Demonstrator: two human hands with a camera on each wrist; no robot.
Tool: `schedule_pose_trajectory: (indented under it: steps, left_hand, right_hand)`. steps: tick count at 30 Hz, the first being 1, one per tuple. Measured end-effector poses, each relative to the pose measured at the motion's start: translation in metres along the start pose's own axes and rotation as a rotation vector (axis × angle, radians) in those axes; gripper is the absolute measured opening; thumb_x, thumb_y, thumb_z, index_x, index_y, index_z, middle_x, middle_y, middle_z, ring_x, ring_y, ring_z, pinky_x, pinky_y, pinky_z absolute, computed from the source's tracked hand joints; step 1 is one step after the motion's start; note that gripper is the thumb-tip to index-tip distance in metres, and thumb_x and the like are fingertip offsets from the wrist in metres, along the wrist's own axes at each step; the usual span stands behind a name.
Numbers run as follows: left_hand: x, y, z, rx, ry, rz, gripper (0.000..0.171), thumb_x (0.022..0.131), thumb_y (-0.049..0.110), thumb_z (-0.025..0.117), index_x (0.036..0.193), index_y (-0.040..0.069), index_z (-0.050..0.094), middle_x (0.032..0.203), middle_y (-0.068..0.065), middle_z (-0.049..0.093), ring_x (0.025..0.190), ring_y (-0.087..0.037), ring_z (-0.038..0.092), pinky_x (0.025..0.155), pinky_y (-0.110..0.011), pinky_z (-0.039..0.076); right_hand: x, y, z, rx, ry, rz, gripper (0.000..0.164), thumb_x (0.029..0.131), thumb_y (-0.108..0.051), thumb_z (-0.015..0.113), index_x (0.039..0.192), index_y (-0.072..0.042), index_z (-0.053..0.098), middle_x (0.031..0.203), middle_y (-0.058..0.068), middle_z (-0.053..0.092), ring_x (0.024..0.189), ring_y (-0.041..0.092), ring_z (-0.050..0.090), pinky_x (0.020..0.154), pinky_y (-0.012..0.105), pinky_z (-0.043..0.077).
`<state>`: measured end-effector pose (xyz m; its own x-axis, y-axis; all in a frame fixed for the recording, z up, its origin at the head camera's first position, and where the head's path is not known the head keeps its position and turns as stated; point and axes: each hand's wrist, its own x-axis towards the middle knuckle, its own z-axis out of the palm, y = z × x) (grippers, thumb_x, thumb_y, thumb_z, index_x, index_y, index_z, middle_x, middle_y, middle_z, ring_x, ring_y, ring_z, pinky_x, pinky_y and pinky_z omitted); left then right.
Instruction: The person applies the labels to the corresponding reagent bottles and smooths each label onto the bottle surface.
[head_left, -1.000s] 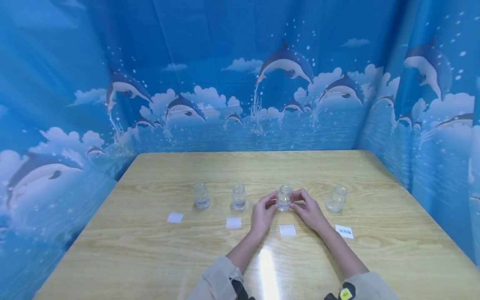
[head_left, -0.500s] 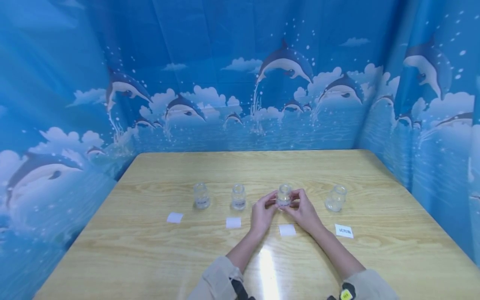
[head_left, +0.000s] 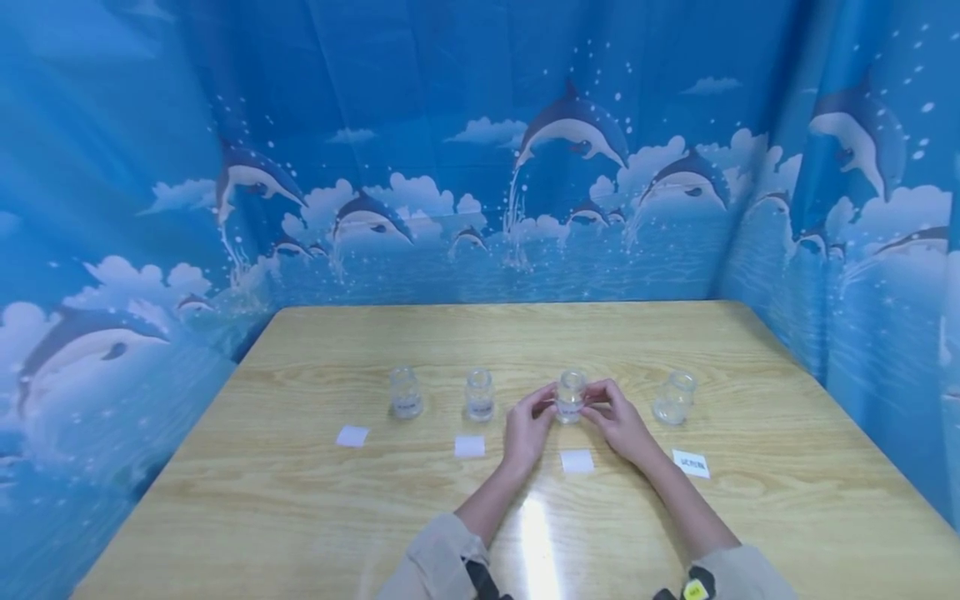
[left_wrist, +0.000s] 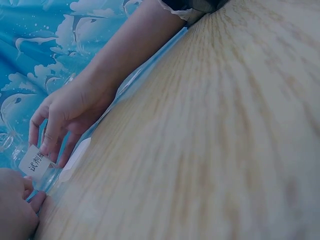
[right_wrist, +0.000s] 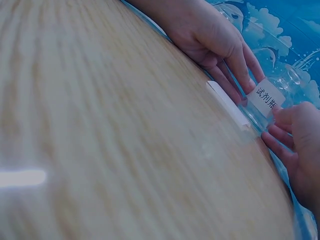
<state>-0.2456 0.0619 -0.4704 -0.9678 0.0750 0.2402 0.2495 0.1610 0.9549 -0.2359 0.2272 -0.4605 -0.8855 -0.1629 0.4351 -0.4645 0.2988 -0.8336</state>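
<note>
A small clear glass bottle [head_left: 571, 392] stands upright on the table between my two hands. Across its front is a white label [right_wrist: 266, 98] with black printed characters. My left hand [head_left: 527, 425] grips the bottle's left side, thumb in front and fingers reaching behind. From the right, my right hand [head_left: 621, 423] holds it the same way, its thumb [right_wrist: 285, 115] at the label's right edge. A blank white paper slip [head_left: 577, 461] lies just in front of the bottle. The fingertips behind the glass are partly hidden.
Two more labelled glass bottles, a middle one [head_left: 479, 395] and a far-left one [head_left: 406, 392], stand to the left. An unlabelled bottle [head_left: 674, 398] stands right, behind a printed slip [head_left: 691, 463]. Blank slips [head_left: 470, 446] lie before the left bottles. A blue dolphin curtain [head_left: 450, 150] surrounds the table.
Half a second ago my right thumb lay across the front of the label; now it is back at the right edge. The bottle and my left hand stay in place.
</note>
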Motion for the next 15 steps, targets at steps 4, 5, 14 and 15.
schedule_pose_trajectory:
  steps: [4,5,14,15]
  left_hand:
    - [-0.001,0.000,0.001,-0.003,0.004,0.008,0.036,0.084,0.000,0.062,0.119,0.008,0.060,0.108,-0.006,0.064,0.094,-0.016,0.060,0.081,-0.023,0.048]
    - [-0.002,0.001,0.001,0.001,0.006,0.005,0.036,0.084,0.000,0.062,0.119,0.008,0.060,0.108,-0.006,0.064,0.095,-0.016,0.060,0.080,-0.023,0.048]
    - [-0.002,0.006,0.003,0.039,0.067,-0.027,0.034,0.086,0.000,0.059,0.118,0.009,0.060,0.112,-0.006,0.062,0.100,-0.019,0.059,0.082,-0.025,0.048]
    - [-0.002,0.007,0.003,0.025,0.075,-0.023,0.033,0.087,0.000,0.058,0.119,0.008,0.060,0.113,-0.006,0.061,0.100,-0.020,0.058,0.082,-0.026,0.048]
  right_hand:
    - [-0.001,0.002,0.000,0.028,0.000,0.067,0.034,0.082,0.011,0.059,0.112,0.012,0.043,0.110,0.027,0.050,0.099,0.040,0.051,0.086,0.031,0.047]
    - [-0.001,0.003,0.000,0.026,0.002,0.075,0.035,0.083,0.010,0.059,0.113,0.011,0.043,0.111,0.026,0.050,0.100,0.039,0.051,0.086,0.028,0.047]
    - [-0.001,-0.024,-0.007,0.010,0.102,-0.018,0.029,0.084,0.014,0.054,0.111,0.015,0.044,0.108,0.030,0.052,0.096,0.045,0.051,0.079,0.019,0.048]
    - [-0.001,-0.031,-0.009,-0.004,0.120,-0.037,0.028,0.084,0.016,0.053,0.111,0.015,0.045,0.107,0.030,0.052,0.095,0.044,0.051,0.079,0.019,0.047]
